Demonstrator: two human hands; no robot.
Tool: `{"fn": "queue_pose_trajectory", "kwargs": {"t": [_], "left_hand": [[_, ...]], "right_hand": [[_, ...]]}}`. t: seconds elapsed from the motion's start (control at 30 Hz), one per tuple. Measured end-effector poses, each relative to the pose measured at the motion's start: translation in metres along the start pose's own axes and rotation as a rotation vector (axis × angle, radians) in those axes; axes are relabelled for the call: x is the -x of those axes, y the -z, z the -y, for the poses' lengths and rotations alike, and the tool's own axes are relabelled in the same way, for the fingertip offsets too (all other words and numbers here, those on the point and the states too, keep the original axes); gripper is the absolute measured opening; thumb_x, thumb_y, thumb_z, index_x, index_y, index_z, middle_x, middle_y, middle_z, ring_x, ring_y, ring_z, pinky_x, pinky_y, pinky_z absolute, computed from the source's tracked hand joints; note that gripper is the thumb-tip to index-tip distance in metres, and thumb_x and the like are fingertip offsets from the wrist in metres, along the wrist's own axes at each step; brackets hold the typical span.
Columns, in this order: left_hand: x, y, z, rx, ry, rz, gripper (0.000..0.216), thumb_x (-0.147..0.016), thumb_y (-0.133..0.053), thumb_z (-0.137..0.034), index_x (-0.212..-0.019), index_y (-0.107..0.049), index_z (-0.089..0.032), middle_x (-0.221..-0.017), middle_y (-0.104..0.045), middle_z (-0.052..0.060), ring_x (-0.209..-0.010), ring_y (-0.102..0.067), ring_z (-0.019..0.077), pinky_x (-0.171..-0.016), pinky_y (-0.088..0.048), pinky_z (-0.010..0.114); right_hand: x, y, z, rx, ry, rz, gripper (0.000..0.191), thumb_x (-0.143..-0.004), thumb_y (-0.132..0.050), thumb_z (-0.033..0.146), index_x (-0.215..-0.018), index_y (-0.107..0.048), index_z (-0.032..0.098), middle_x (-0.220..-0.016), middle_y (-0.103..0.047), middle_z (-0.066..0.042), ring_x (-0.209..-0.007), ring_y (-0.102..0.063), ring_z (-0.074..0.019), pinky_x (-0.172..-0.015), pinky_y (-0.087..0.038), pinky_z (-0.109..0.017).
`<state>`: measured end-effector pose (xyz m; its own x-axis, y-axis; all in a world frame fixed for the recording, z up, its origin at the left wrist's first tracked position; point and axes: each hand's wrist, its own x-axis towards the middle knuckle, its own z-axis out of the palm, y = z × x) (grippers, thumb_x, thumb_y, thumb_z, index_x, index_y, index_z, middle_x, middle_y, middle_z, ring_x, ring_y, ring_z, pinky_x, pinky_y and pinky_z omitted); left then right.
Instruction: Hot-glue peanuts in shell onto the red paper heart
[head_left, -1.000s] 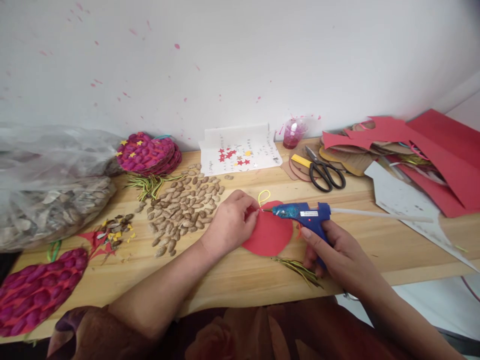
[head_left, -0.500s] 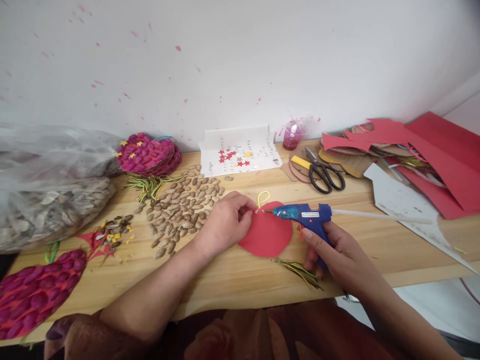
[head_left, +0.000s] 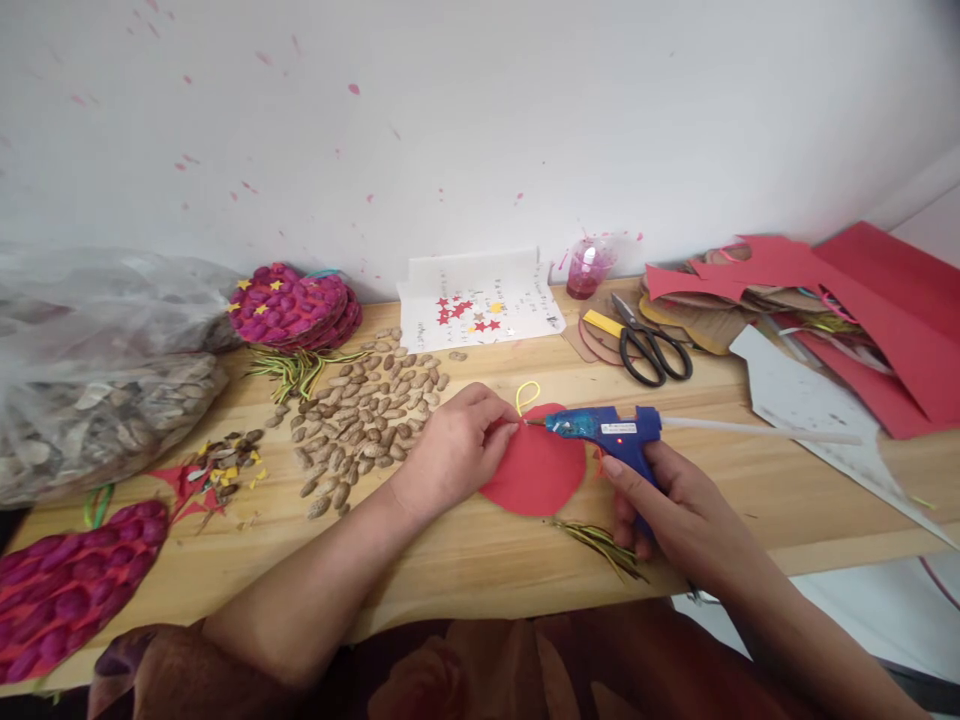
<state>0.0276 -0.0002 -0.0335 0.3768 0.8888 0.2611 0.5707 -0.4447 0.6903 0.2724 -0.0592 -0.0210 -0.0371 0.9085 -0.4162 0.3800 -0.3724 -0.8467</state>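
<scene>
A red paper cut-out (head_left: 534, 472) lies flat on the wooden table (head_left: 750, 480), with a yellow loop (head_left: 527, 394) at its top edge. My left hand (head_left: 457, 445) presses its fingertips together on the top left edge of the red cut-out, beside the loop. My right hand (head_left: 675, 505) grips the handle of a blue glue gun (head_left: 604, 428), forefinger on the trigger. The gun's nozzle points left and touches the red cut-out near the loop. A white glue stick (head_left: 757, 429) juts out of the gun's back. A green and yellow strand bundle (head_left: 600, 540) lies just below the cut-out.
A heap of brown seeds (head_left: 367, 410) lies left of my left hand. Pink seed-covered pieces sit at back left (head_left: 292, 305) and front left (head_left: 67, 585). A plastic bag of shells (head_left: 97, 400) is far left. Black scissors (head_left: 649, 345), a star sheet (head_left: 480, 305) and red paper scraps (head_left: 862, 310) lie behind and right.
Almost nothing differs: my left hand shifted its fingertips slightly along the top edge of the red cut-out. The glue gun and right hand stay in place.
</scene>
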Motion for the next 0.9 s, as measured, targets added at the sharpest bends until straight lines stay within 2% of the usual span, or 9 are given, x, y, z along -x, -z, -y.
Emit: {"fn": "queue_pose_trajectory", "kwargs": {"t": [0.2, 0.3, 0.4, 0.53, 0.6, 0.77, 0.9], "left_hand": [[-0.003, 0.011, 0.003, -0.024, 0.006, -0.072, 0.013, -0.091, -0.061, -0.011, -0.093, -0.073, -0.017, -0.093, -0.069, 0.004, -0.083, -0.064, 0.0144, -0.075, -0.05, 0.027], [-0.006, 0.024, 0.004, -0.069, 0.021, -0.119, 0.012, -0.091, -0.062, -0.014, -0.092, -0.073, -0.018, -0.09, -0.07, 0.003, -0.076, -0.064, 0.0135, -0.069, -0.049, 0.026], [-0.009, 0.041, 0.002, -0.141, 0.052, -0.114, 0.01, -0.091, -0.063, -0.02, -0.089, -0.073, -0.019, -0.084, -0.072, 0.001, -0.075, -0.064, 0.0148, -0.067, -0.047, 0.027], [-0.016, 0.066, -0.003, -0.349, 0.144, -0.085, 0.03, -0.093, -0.063, -0.036, -0.069, -0.069, -0.019, -0.065, -0.066, 0.0, -0.061, -0.057, 0.0155, -0.06, -0.04, 0.03], [-0.021, 0.077, -0.004, -0.459, 0.157, -0.067, 0.038, -0.094, -0.061, -0.04, -0.064, -0.068, -0.019, -0.064, -0.064, 0.002, -0.06, -0.056, 0.017, -0.06, -0.039, 0.031], [-0.029, 0.08, 0.006, -0.529, 0.135, -0.091, 0.018, -0.093, -0.06, -0.029, -0.089, -0.075, -0.02, -0.089, -0.074, 0.005, -0.08, -0.065, 0.0219, -0.073, -0.046, 0.033], [-0.031, 0.068, 0.02, -0.501, 0.125, -0.104, 0.017, -0.092, -0.06, -0.026, -0.096, -0.076, -0.02, -0.092, -0.075, 0.006, -0.084, -0.067, 0.0241, -0.079, -0.049, 0.035]], "right_hand": [[-0.002, -0.001, 0.001, -0.026, -0.025, -0.004, 0.039, -0.092, -0.056, 0.062, -0.098, -0.053, 0.024, -0.058, -0.057, 0.005, -0.044, -0.06, -0.0172, -0.036, -0.045, -0.027], [-0.003, -0.001, 0.002, -0.034, -0.044, -0.006, 0.039, -0.09, -0.057, 0.062, -0.098, -0.053, 0.024, -0.06, -0.057, 0.006, -0.044, -0.06, -0.0176, -0.036, -0.044, -0.027], [-0.003, 0.0, 0.002, -0.054, -0.065, 0.009, 0.039, -0.09, -0.057, 0.063, -0.097, -0.052, 0.025, -0.061, -0.057, 0.006, -0.044, -0.06, -0.0177, -0.036, -0.045, -0.027], [-0.003, 0.001, 0.0, -0.09, -0.075, 0.012, 0.038, -0.092, -0.057, 0.062, -0.097, -0.051, 0.025, -0.062, -0.058, 0.006, -0.045, -0.061, -0.0171, -0.036, -0.045, -0.026], [-0.003, 0.001, -0.001, -0.098, -0.07, 0.007, 0.037, -0.092, -0.057, 0.061, -0.097, -0.051, 0.025, -0.062, -0.057, 0.007, -0.045, -0.06, -0.0167, -0.036, -0.044, -0.026], [-0.004, 0.002, -0.001, -0.118, -0.065, 0.037, 0.039, -0.09, -0.059, 0.063, -0.098, -0.05, 0.025, -0.061, -0.058, 0.007, -0.044, -0.06, -0.0168, -0.036, -0.045, -0.026], [-0.004, 0.002, -0.002, -0.12, -0.062, 0.035, 0.041, -0.091, -0.058, 0.065, -0.097, -0.05, 0.025, -0.06, -0.058, 0.006, -0.043, -0.059, -0.0156, -0.037, -0.046, -0.026]]}}
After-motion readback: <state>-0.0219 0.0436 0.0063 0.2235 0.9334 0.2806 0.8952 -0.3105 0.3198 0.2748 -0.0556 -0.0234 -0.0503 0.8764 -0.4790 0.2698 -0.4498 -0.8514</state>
